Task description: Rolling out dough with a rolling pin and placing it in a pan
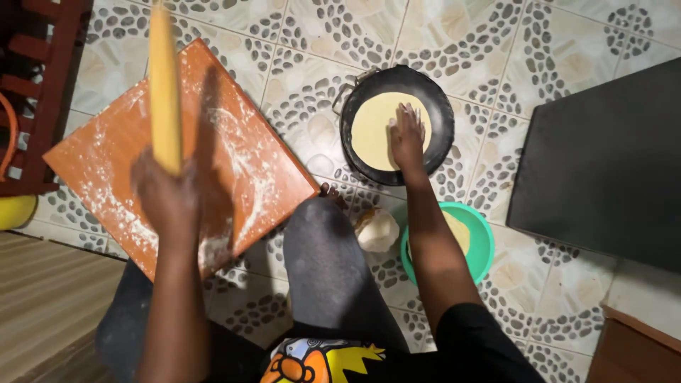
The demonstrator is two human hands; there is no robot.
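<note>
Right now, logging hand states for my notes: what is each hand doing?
Left hand: closed around the yellow rolling pin.
Right hand: open, flat on the round dough in the black pan.

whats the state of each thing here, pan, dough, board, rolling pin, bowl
black pan: on the tiled floor, holding one flat dough round
dough round: rolled thin, right hand pressing it
rolling pin: raised, gripped by left hand
wooden board: floured, no dough on it
green bowl: holds pale dough, partly hidden
dough ball: unrolled, on floor
</note>
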